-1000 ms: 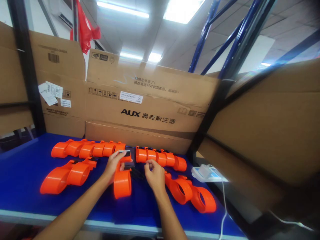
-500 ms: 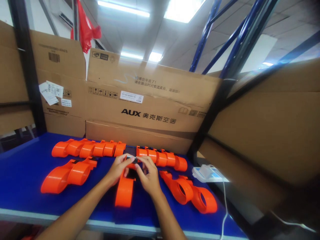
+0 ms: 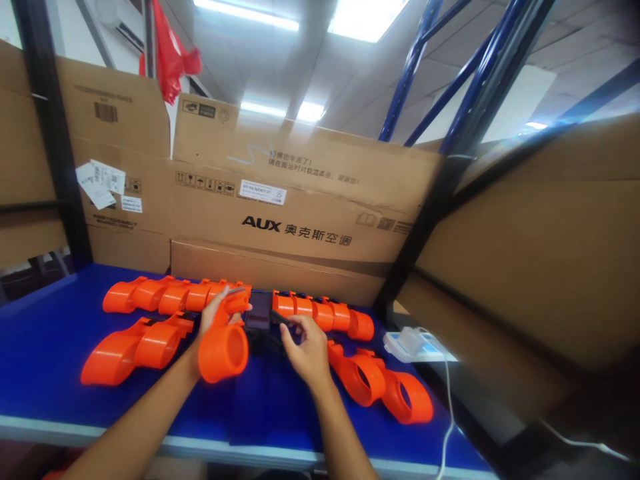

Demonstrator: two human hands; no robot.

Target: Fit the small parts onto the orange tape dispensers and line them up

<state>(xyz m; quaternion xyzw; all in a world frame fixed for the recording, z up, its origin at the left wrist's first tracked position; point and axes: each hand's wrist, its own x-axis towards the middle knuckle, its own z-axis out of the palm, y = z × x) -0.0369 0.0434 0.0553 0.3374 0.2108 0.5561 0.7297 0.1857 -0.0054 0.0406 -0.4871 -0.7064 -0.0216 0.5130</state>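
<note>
My left hand (image 3: 213, 313) grips an orange plastic loop piece (image 3: 223, 348) and holds it lifted above the blue table (image 3: 50, 333), its round opening facing me. My right hand (image 3: 306, 347) pinches a thin dark part (image 3: 280, 318) next to a small black module (image 3: 259, 311) that sits mid-table. Rows of orange loop pieces lie behind both hands, one row to the left (image 3: 170, 297) and one to the right (image 3: 323, 315).
More orange pieces lie at the front left (image 3: 133, 343) and front right (image 3: 383, 383). A white device (image 3: 417, 347) with a cable rests at the table's right edge. Cardboard boxes (image 3: 300, 207) wall the back and right. Blue rack beams rise behind.
My left hand has lifted the orange piece off the table and tipped it so its opening faces me. My right hand has come off it and now pinches a thin dark part by the black module.
</note>
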